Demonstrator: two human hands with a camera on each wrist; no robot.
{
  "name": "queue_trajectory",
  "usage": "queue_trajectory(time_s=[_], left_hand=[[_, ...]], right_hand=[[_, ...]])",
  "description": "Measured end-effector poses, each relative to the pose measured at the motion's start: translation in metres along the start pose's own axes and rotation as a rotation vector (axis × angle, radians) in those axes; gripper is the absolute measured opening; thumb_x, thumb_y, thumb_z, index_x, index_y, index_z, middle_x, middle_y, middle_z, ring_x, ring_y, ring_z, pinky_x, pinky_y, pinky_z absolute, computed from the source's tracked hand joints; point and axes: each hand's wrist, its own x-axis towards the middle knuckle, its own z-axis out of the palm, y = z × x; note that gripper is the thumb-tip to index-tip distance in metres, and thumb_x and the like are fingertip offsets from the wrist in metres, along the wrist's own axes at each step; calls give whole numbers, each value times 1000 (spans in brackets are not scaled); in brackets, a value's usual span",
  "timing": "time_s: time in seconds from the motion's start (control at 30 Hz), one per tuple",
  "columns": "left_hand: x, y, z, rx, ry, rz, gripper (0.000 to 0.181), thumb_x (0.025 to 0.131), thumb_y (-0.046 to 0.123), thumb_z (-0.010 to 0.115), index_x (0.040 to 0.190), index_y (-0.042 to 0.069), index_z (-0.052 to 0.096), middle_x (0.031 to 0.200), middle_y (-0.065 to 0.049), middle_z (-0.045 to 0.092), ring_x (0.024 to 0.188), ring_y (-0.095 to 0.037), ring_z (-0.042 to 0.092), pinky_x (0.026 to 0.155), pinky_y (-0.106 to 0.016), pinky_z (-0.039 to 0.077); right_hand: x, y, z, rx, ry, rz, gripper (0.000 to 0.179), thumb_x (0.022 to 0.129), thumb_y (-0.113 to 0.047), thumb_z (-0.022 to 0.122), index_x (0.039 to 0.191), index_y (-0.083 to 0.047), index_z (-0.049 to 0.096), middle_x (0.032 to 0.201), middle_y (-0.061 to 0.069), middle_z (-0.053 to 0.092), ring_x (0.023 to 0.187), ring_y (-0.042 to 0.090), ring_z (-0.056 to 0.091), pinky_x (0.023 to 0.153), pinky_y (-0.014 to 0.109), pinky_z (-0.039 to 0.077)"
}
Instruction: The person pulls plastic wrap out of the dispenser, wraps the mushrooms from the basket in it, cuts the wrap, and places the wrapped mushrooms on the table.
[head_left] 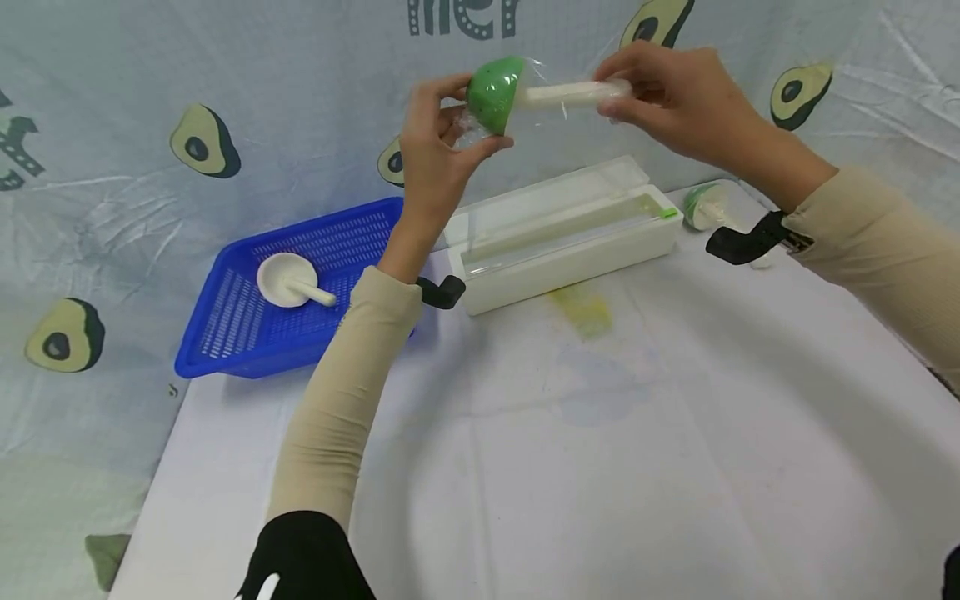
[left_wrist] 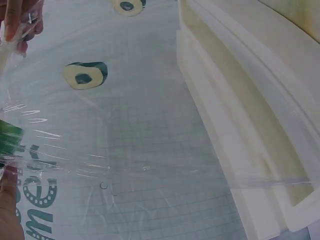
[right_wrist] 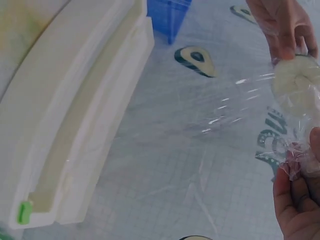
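Note:
A ladle (head_left: 493, 93) with a green outer bowl and a white handle is held up sideways above the table. My left hand (head_left: 435, 146) grips the bowl between thumb and fingers. My right hand (head_left: 675, 104) pinches the end of the handle through clear cling film (head_left: 534, 73). In the right wrist view, the white inside of the bowl (right_wrist: 295, 85) faces the camera and film bunches at the right fingers. Creased film (left_wrist: 90, 162) also spreads across the left wrist view. Below the hands stands a long white cling film box (head_left: 570, 275), its lid raised.
Left of the box is a blue basket (head_left: 206, 350) with a white ladle (head_left: 285, 279) inside. A film-wrapped green and white thing (head_left: 705, 207) lies at the box's right end. Behind the table (head_left: 600, 483) hangs an avocado-print cloth (head_left: 300, 83).

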Motion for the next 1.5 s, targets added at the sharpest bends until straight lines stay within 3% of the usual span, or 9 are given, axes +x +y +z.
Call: queue_trajectory(time_s=[0.13, 0.33, 0.47, 0.6, 0.8, 1.0, 1.17, 1.33, 1.5], left_hand=[[8, 4, -8, 3, -12, -21, 66, 75, 5, 90, 128, -8, 53, 140, -15, 53, 100, -19, 65, 90, -31, 55], [7, 19, -17, 34, -123, -106, 70, 73, 5, 91, 125, -6, 45, 135, -14, 59, 107, -20, 65, 94, -25, 53], [-11, 37, -21, 97, -255, -164, 77, 75, 14, 92, 131, -3, 42, 129, -15, 61, 102, -19, 64, 88, -24, 53], [-36, 54, -21, 147, -369, -202, 72, 77, 22, 91, 131, 1, 48, 117, -12, 69, 95, -15, 65, 86, -26, 54], [-78, 65, -13, 172, -514, -362, 64, 79, 29, 90, 125, 7, 52, 112, -9, 71, 92, -14, 67, 83, -29, 57], [-121, 55, -4, 150, -689, -470, 64, 80, 33, 89, 128, 8, 55, 115, -6, 68, 97, -16, 68, 86, -28, 56], [-141, 40, 1, 55, -829, -548, 63, 83, 26, 86, 135, 4, 56, 122, -8, 68, 105, -17, 69, 91, -27, 56], [-154, 20, 8, 16, -903, -630, 58, 92, 22, 77, 140, 1, 55, 132, -12, 66, 112, -22, 69, 93, -26, 55], [-160, -7, 5, 90, -865, -606, 54, 93, 22, 74, 141, 2, 58, 133, -13, 65, 115, -24, 68, 95, -29, 55]], right_hand=[[8, -4, -3, -37, 25, -33, 35, 101, -18, 65, 134, -7, 62, 117, 13, 70, 90, -12, 53, 80, 5, 41], [9, -15, -18, -59, -13, -9, 37, 102, -21, 64, 136, -8, 61, 123, 12, 68, 104, 29, 68, 95, 8, 45], [-3, -24, -27, -66, -65, -76, 36, 100, -17, 67, 135, -8, 63, 115, 14, 70, 101, 33, 69, 87, 3, 41], [-25, -27, -29, -61, -134, -149, 34, 100, -16, 67, 133, -9, 66, 107, 11, 73, 94, 32, 72, 73, 6, 38], [-67, -21, -8, 21, -250, -54, 26, 99, -16, 68, 125, -14, 71, 108, 3, 71, 81, 19, 68, 65, 13, 44], [-112, -11, 31, 216, -391, 184, 27, 99, -13, 68, 126, -17, 72, 98, -3, 69, 77, 4, 67, 67, 21, 55], [-138, 3, 57, 360, -499, 371, 30, 100, -11, 65, 130, -14, 69, 103, 5, 70, 76, 13, 70, 69, 32, 60], [-152, 15, 79, 321, -570, 352, 28, 101, -14, 65, 128, -9, 69, 92, 4, 71, 69, 13, 63, 60, 26, 52], [-145, 19, 105, 266, -585, 308, 26, 102, -16, 63, 126, -8, 71, 92, 1, 72, 68, 8, 62, 60, 23, 51]])
